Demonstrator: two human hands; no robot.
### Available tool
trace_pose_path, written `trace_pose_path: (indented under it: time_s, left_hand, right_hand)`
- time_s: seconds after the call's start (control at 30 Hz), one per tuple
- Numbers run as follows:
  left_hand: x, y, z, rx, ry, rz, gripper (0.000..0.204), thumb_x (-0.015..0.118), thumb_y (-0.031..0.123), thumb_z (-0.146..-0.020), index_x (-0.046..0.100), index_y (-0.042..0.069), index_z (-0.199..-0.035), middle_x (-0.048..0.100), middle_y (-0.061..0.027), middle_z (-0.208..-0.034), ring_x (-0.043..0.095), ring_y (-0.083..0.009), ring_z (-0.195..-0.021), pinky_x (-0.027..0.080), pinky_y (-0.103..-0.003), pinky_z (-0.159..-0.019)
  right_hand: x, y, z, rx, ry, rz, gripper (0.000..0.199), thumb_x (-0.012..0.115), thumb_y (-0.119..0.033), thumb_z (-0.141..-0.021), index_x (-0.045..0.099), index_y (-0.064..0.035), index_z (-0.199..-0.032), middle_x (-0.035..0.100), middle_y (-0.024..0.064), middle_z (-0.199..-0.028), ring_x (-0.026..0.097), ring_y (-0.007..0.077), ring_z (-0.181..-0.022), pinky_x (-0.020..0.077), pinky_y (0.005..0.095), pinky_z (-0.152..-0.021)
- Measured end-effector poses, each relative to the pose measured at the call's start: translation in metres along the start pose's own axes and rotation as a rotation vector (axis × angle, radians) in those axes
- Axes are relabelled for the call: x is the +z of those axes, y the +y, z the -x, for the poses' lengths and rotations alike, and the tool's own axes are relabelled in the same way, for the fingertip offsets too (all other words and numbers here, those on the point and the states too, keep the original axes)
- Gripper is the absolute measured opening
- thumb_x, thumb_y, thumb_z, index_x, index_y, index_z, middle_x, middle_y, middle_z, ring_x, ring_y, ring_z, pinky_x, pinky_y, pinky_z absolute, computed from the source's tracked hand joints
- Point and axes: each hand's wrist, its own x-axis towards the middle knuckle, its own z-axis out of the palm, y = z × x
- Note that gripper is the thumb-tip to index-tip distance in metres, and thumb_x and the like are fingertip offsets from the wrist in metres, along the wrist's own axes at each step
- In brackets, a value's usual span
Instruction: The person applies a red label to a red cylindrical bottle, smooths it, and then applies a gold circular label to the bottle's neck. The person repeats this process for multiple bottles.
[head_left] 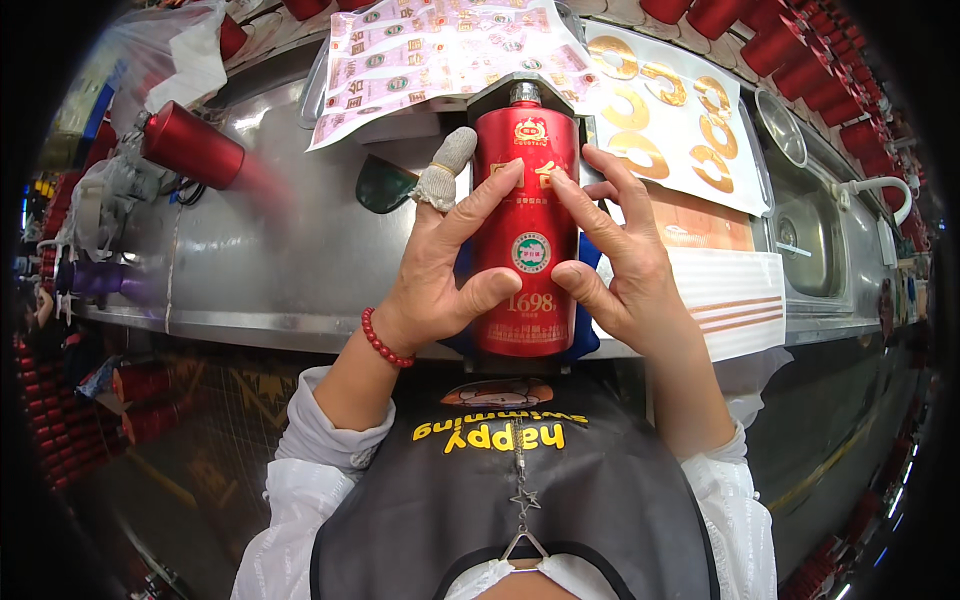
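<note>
A red bottle [525, 225] with a silver cap lies face up in front of me, its neck pointing away, on a stand [520, 78] with blue padding [588, 256] at its sides. My left hand [445, 245] rests along the bottle's left side, index fingertip and thumb on its front and fingers spread. A grey fabric cover [455, 153] wraps one of its fingers. From the other side my right hand [622, 245] touches the front with fingertips and thumb, fingers apart. Gold marks and a round green-and-white label [531, 252] sit between the hands.
A dark green flat piece [385, 185] lies left of my hand on the metal table [270, 255]. Another red bottle [195, 148], partly blurred, is farther left. Pink sticker sheets [420, 62], a gold C-shaped sticker sheet [690, 130] and a striped sheet [728, 298] surround the stand. A sink [812, 228] is right.
</note>
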Motion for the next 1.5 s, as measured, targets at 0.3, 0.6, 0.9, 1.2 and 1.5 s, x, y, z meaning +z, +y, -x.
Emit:
trace_pose_path:
  time_s: [0.3, 0.6, 0.9, 1.2, 1.5]
  left_hand:
    - [-0.002, 0.002, 0.002, 0.016, -0.087, -0.036, 0.086, 0.070, 0.061, -0.084, 0.046, 0.012, -0.151, 0.017, -0.0280, -0.162, 0.017, -0.0437, -0.150, 0.015, -0.050, -0.121]
    - [-0.006, 0.005, 0.004, -0.005, -0.112, -0.122, 0.103, 0.070, 0.062, -0.084, 0.024, 0.006, -0.158, 0.015, -0.0284, -0.162, 0.014, -0.0438, -0.151, 0.015, -0.050, -0.121]
    - [-0.005, 0.003, 0.005, -0.027, -0.095, -0.013, 0.112, 0.077, 0.050, -0.082, 0.010, 0.005, -0.159, 0.013, -0.0257, -0.163, 0.013, -0.0409, -0.152, 0.014, -0.048, -0.123]
    - [-0.001, -0.010, 0.004, -0.009, -0.106, 0.097, 0.117, 0.079, 0.045, -0.081, 0.002, 0.003, -0.158, 0.014, -0.0262, -0.161, 0.016, -0.0393, -0.151, 0.016, -0.048, -0.122]
    - [0.012, -0.014, -0.023, -0.275, 0.152, 0.773, 0.077, 0.058, 0.035, -0.101, 0.014, 0.002, -0.154, 0.032, -0.0195, -0.151, 0.033, -0.0249, -0.141, 0.028, -0.040, -0.117]
  right_hand:
    - [-0.002, -0.006, 0.008, 0.044, -0.038, -0.055, 0.070, 0.074, -0.043, -0.089, 0.053, -0.0075, -0.145, 0.033, 0.0233, -0.154, 0.049, 0.0320, -0.119, 0.0414, 0.0439, -0.105]
    - [-0.018, -0.011, -0.005, 0.001, -0.135, 0.090, 0.070, 0.077, -0.034, -0.086, 0.051, -0.0128, -0.147, 0.028, 0.0325, -0.156, 0.049, 0.0417, -0.126, 0.0406, 0.0485, -0.107]
    - [-0.034, -0.008, -0.045, -0.195, 0.051, 0.148, 0.057, 0.075, -0.009, -0.084, 0.054, -0.0046, -0.137, 0.060, 0.0290, -0.127, 0.065, 0.0411, -0.106, 0.0552, 0.0420, -0.086]
    - [-0.033, 0.002, -0.111, -0.322, 0.133, 0.501, 0.013, 0.067, -0.017, -0.080, 0.058, -0.0098, -0.085, 0.058, 0.0080, -0.078, 0.061, 0.0296, -0.075, 0.0468, 0.0405, -0.066]
    - [0.000, -0.046, -0.037, 0.372, 0.107, -0.164, 0.021, 0.073, -0.015, -0.086, 0.065, -0.0008, -0.099, 0.067, 0.0122, -0.083, 0.063, 0.0259, -0.073, 0.0505, 0.0364, -0.071]
